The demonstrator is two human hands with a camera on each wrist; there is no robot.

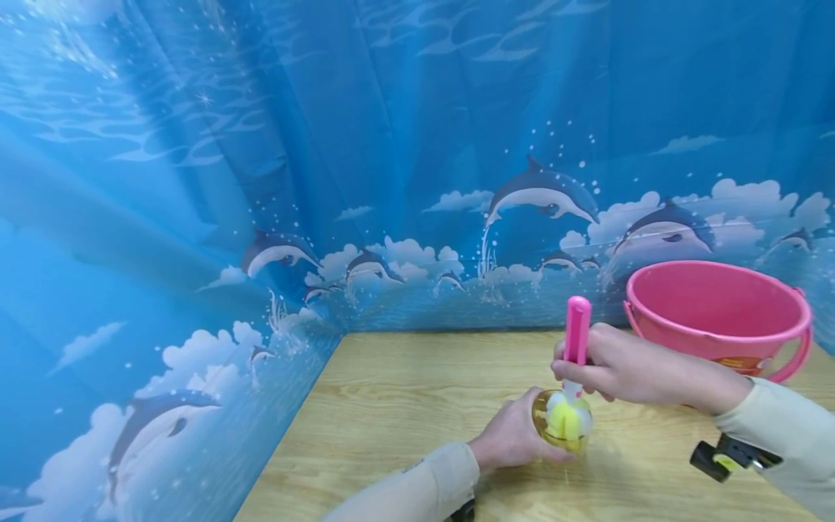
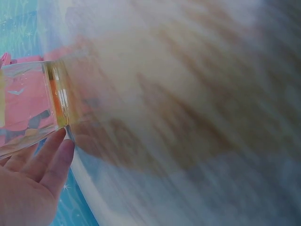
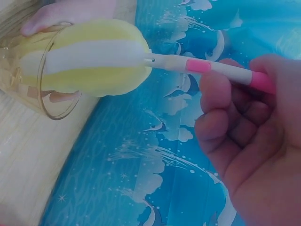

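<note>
An amber see-through glass (image 1: 540, 415) stands on the wooden table, its mouth turned up; my left hand (image 1: 517, 433) grips it round the side. In the left wrist view the clear lower part of the glass (image 2: 28, 101) lies against the fingers of that hand (image 2: 33, 188). My right hand (image 1: 616, 366) holds a bottle brush by its pink and white handle (image 1: 578, 330). The yellow and white sponge head (image 3: 99, 59) sits partly inside the glass, with its rear end outside the rim (image 3: 61, 110). Curled fingers of the right hand (image 3: 254, 127) wrap the handle.
A pink bucket (image 1: 717, 337) with a pink handle stands at the back right of the table (image 1: 391, 384), behind my right forearm. A blue dolphin-print curtain (image 1: 417, 181) hangs along the table's back and left edges.
</note>
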